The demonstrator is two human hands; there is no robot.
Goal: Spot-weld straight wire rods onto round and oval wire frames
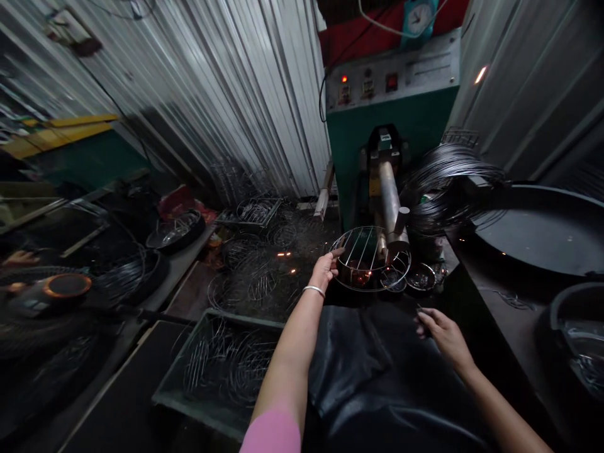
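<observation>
My left hand (324,269) grips the near rim of a round wire rack (363,250), which sits under the metal arm of a green welding machine (391,119). An orange glow shows beneath the rack. My right hand (441,333) rests lower right over a black sheet (377,377) on my lap, fingers curled, pinching what looks like a short wire piece (419,309).
A tray (207,402) of bent wire pieces lies lower left. Finished wire racks (255,211) are piled on the floor by the corrugated wall. A coil of wire (448,182) sits right of the machine, beside a dark round pan (542,226). Another person's hand (19,258) shows at far left.
</observation>
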